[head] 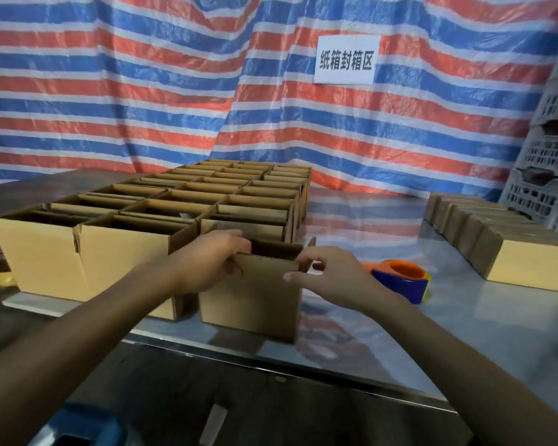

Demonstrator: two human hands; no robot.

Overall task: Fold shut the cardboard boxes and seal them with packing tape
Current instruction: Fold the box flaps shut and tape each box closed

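- I see the left hand (213,263) curled over the near top edge of the open cardboard box (252,300).
- The right hand (331,278) pinches that box's right corner flap.
- The box stands on the bench (432,333) between both hands.
- The tape dispenser (400,281) lies just right of the right hand.
- Rows of open boxes (207,194) stand beyond the left hand, and closed boxes (529,262) sit well to the right.

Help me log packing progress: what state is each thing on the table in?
front box: top open, near flap upright
left grip: holds that flap's left end
right grip: pinches the flap's right corner
boxes behind: tops open
boxes at right: closed
tape dispenser: lying on the table, untouched
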